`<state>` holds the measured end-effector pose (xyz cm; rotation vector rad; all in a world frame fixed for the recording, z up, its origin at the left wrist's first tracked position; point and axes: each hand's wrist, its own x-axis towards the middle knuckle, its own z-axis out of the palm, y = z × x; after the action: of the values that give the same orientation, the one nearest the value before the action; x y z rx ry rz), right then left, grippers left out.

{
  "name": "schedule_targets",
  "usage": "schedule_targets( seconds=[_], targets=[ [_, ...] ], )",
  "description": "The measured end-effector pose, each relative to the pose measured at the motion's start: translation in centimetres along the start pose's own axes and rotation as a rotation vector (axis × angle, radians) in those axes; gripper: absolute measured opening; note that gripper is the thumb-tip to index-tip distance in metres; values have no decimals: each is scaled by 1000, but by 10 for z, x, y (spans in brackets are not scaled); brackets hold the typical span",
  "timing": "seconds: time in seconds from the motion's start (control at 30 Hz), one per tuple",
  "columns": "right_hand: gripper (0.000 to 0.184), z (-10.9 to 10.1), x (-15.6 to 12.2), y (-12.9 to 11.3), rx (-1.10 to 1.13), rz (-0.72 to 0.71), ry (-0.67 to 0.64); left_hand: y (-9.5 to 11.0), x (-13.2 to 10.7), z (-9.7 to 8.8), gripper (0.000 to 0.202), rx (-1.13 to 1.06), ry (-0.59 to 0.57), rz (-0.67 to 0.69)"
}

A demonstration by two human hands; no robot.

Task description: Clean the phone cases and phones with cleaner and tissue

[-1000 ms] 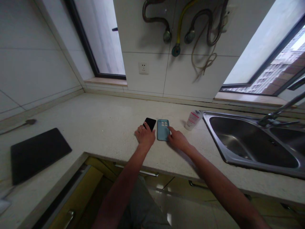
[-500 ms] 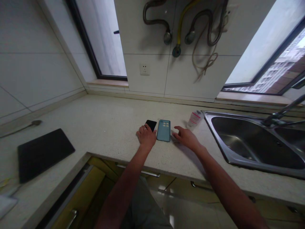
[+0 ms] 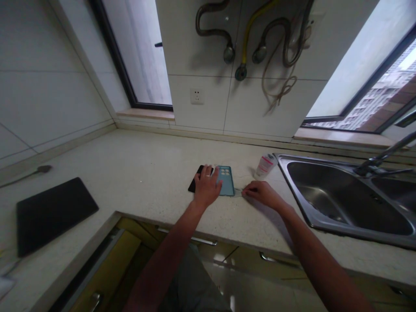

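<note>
Left hand (image 3: 206, 187) moved onto black phone (image 3: 193, 185), fingers spread; right hand (image 3: 260, 194), fingers together, nears the teal case (image 3: 226, 181).

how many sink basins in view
2: a large steel basin and, beside it, a second basin, cut off by the right edge of the view.

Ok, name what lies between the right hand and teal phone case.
Head view: a thin translucent scrap, too faint to identify, between right hand and teal phone case.
</note>
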<state>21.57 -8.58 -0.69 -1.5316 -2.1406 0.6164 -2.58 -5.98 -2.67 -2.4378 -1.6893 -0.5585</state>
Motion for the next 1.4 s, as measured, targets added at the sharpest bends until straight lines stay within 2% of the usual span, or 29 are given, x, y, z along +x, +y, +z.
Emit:
schedule_targets(
  seconds=[0.07, 0.13, 0.27, 0.4, 0.43, 0.53, 0.6, 0.83, 0.9, 0.97, 1.0, 1.07, 1.1, 1.17, 1.23, 1.3, 1.4],
  targets=[
    [29, 1, -3, 1, 68, -1, 3, 4, 0, 4, 52, -72, -71, 254],
    [31, 3, -7, 3, 121, 2, -10, 6, -1, 9, 44, -125, -128, 358],
    [30, -4, -14, 12, 159, 62, -1, 2, -2, 16, 33, -164, -107, 368],
    [26, -17, -26, 26, 1, 222, 221, 0, -5, 13, 26, -194, -63, 365],
    [25, -19, -29, 30, -33, 237, 228, 1, -5, 12, 25, -203, -58, 358],
    [29, -20, -37, 36, -67, 254, 144, 4, -5, 7, 28, -208, -62, 300],
    [37, -21, -39, 40, -46, 280, 170, 4, -5, 4, 33, -186, -61, 256],
    [48, -46, -21, 57, 154, 374, 725, 2, -3, 2, 37, -154, 40, 246],
    [60, -48, -9, 62, 200, 350, 807, 2, -3, 3, 38, -173, 56, 266],
    [76, -44, 4, 65, 292, 319, 775, 3, -3, 4, 39, -197, 47, 308],
    [77, -41, 11, 66, 334, 306, 713, 4, -3, 4, 39, -211, 41, 332],
    [66, -35, 20, 67, 354, 301, 544, 6, -2, 4, 39, -244, 40, 374],
    [60, -33, 23, 67, 322, 322, 511, 6, -2, 3, 39, -264, 47, 387],
    [49, -29, 25, 66, 267, 372, 501, 7, -1, 3, 39, -321, 71, 391],
    [42, -27, 24, 63, 313, 409, 550, 8, 0, 4, 40, -415, 94, 365],
    [39, -23, 24, 57, 546, 399, 597, 9, 2, 6, 36, -568, 120, 314],
    [39, -13, 25, 37, 1107, 280, 603, 15, 9, 10, 27, -893, 123, 186]
  ],
)
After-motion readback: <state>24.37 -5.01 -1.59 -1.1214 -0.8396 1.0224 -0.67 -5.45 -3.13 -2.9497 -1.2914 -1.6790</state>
